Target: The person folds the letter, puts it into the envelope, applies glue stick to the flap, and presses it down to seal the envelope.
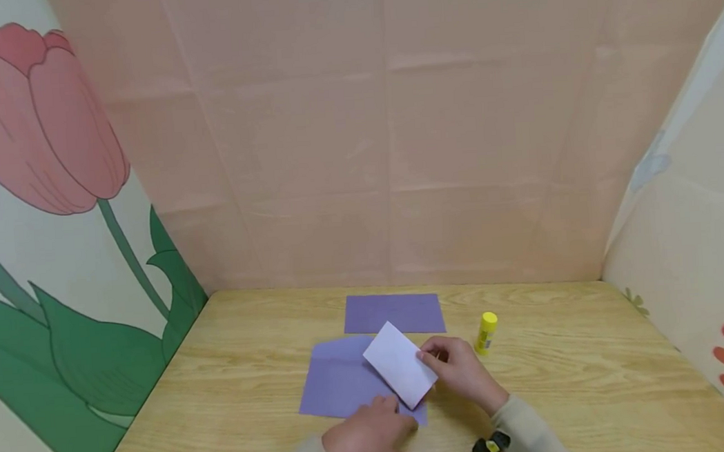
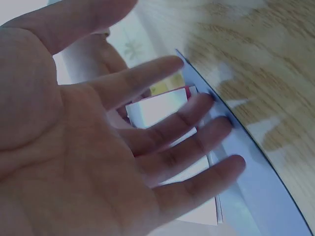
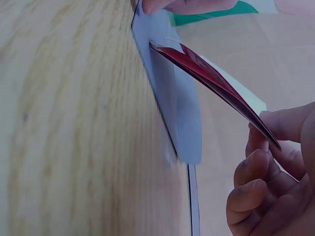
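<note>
My right hand (image 1: 464, 370) pinches a small folded card (image 1: 398, 363) between thumb and fingers, above a light purple paper envelope (image 1: 331, 387). The card is white outside; its red inner side shows along the parted edges of the card (image 3: 216, 83) in the right wrist view. Its lower corner tilts down close to the envelope; whether it touches cannot be told. My left hand (image 1: 375, 434) lies at the envelope's near edge. In the left wrist view the fingers (image 2: 197, 140) are spread and fairly straight, with tips at the rim of the envelope (image 2: 270, 189).
A second, darker purple paper rectangle (image 1: 394, 314) lies flat behind the envelope. To the right stands a yellow glue stick (image 1: 485, 334) with its cap on. Everything rests on a wood-grain table (image 1: 240, 372), with a pinkish cloth (image 1: 388, 148) hanging behind it.
</note>
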Demonstrator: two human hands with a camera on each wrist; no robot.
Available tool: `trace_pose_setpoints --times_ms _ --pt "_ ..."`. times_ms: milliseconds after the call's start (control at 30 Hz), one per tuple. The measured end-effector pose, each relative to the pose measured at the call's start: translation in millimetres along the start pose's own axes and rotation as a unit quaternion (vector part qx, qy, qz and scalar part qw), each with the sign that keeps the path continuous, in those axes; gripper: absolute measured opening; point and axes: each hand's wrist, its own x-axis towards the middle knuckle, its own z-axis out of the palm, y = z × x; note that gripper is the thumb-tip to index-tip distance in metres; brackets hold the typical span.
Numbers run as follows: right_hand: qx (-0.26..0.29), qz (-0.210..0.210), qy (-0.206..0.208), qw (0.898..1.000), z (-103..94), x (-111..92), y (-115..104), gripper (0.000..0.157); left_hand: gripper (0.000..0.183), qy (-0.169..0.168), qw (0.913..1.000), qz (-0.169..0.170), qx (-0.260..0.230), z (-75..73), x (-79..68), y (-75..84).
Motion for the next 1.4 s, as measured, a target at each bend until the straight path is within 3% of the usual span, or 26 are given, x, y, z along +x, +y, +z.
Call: trace_pose_setpoints --times_ms 133,233,367,467,567,667,833,1133,1400 --pt "0.004 0.002 -0.003 1.000 1.4 2 2 0.010 0.029 0.003 0.9990 0.027 -0.034 -0.5 1.7 -3.8" --pt "0.006 0.001 0.000 1.000 1.8 2 3 0.009 0.035 0.034 0.9983 0.025 -0.040 -0.7 3.8 -14.7" --pt "0.002 0.013 0.010 1.000 0.5 4 4 0.008 0.049 0.094 0.9945 -0.046 -0.006 -7.0 4.4 -43.5" --pt "0.002 0.028 0.015 0.999 -2.2 5 4 0.008 0.070 0.109 0.9885 -0.105 0.002 -13.9 1.7 -68.8" --pt "0.008 0.041 0.018 0.999 -5.2 6 3 0.007 0.088 0.102 0.9866 -0.124 -0.027 -17.1 -1.7 -89.6" --pt "0.010 0.046 0.017 0.999 -6.5 6 3 0.008 0.097 0.090 0.9868 -0.119 -0.065 -16.1 -3.7 -102.3" --pt "0.011 0.049 0.015 0.999 -6.1 7 3 0.008 0.101 0.082 0.9876 -0.108 -0.080 -10.1 -3.3 -108.9" --pt "0.013 0.045 0.025 0.999 -9.1 7 0 0.010 0.094 0.098 0.9867 -0.103 -0.079 -5.8 1.4 -112.2" --pt "0.035 0.053 0.054 0.997 -9.0 6 2 0.013 0.089 0.116 0.9870 -0.093 -0.061 -5.2 1.7 -103.1"
